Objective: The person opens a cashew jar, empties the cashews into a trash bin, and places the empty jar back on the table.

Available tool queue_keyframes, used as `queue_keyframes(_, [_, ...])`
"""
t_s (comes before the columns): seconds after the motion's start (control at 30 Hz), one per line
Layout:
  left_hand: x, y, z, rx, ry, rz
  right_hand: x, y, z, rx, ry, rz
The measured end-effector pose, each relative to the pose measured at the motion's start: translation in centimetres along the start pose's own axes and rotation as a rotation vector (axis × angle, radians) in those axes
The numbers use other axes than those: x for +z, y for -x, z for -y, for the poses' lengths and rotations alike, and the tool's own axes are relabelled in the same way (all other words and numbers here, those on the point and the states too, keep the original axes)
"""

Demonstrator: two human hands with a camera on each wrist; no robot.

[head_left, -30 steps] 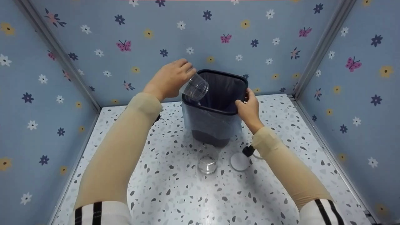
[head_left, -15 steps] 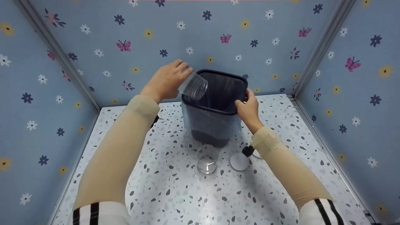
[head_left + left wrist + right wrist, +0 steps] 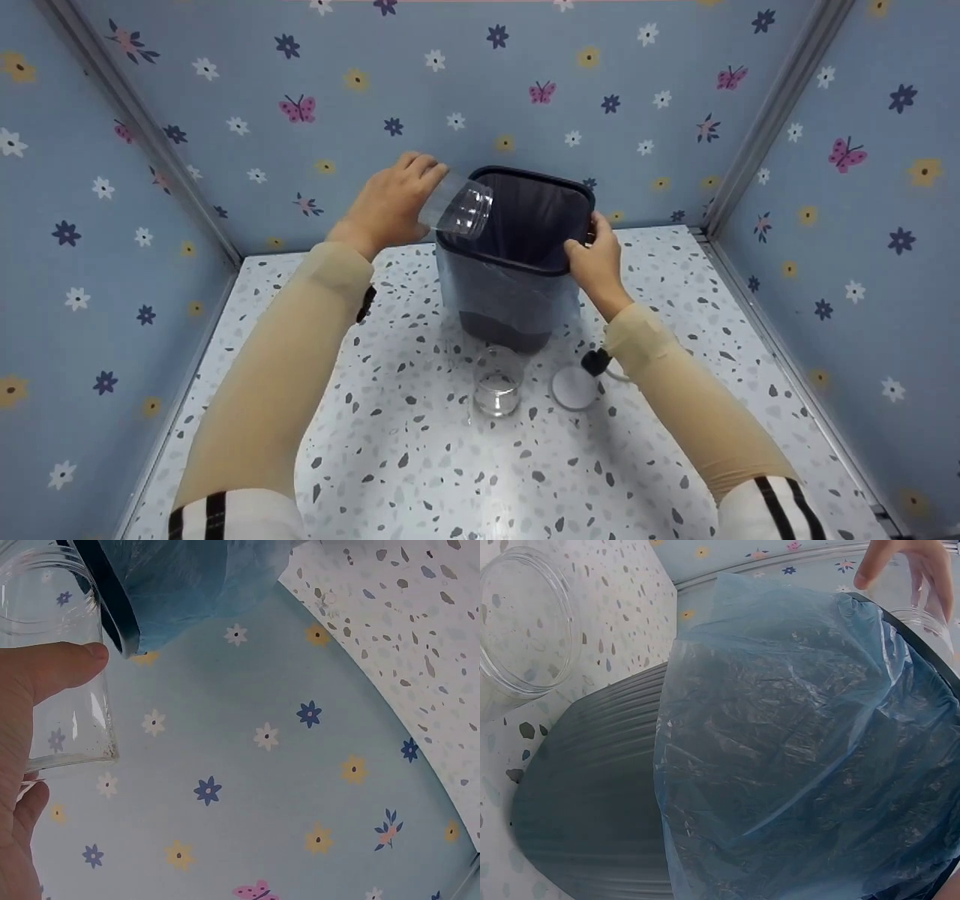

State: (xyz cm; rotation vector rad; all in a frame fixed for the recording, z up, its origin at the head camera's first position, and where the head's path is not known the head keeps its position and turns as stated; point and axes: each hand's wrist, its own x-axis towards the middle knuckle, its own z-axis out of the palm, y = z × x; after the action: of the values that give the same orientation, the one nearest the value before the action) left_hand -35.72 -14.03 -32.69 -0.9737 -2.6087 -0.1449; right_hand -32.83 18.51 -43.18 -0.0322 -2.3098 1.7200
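Note:
My left hand (image 3: 390, 201) grips a clear jar (image 3: 454, 204) tipped on its side, its mouth over the left rim of a dark trash bin (image 3: 532, 176). In the left wrist view, the thumb lies across the jar (image 3: 71, 716), with small specks near its base. A thin blue bag (image 3: 780, 735) lines the bin and hangs down outside it. On the bin's right rim, my right hand (image 3: 598, 259) holds on, thumb at the inner side and fingers outside. The right wrist view shows mostly the bag and the bin's grey side (image 3: 600, 787).
A second clear jar (image 3: 498, 394) stands upright on the speckled table (image 3: 420, 465), in front of the bin. Right of it lies a round white lid (image 3: 575, 388); another pale round edge (image 3: 619, 370) shows partly behind the right wrist. Flowered panels (image 3: 480, 82) enclose the back and sides.
My left hand has shifted a little left and down with the jar, whose mouth has turned more toward the right. The right hand and the bin stay where they were.

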Motion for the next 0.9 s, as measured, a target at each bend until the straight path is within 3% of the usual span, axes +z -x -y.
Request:
queue_keyframes(0.37, [0.8,1.0,0.4,-0.083,0.132,-0.06,0.0,-0.1,-0.1,-0.008,0.015,-0.01])
queue_keyframes(0.63, [0.9,1.7,0.4,-0.151,0.18,-0.092,-0.1,-0.1,0.0,-0.008,0.007,-0.003])
queue_keyframes(0.9, [1.3,2.2,0.4,-0.153,0.206,-0.145,0.0,0.0,0.0,-0.005,0.025,-0.003])
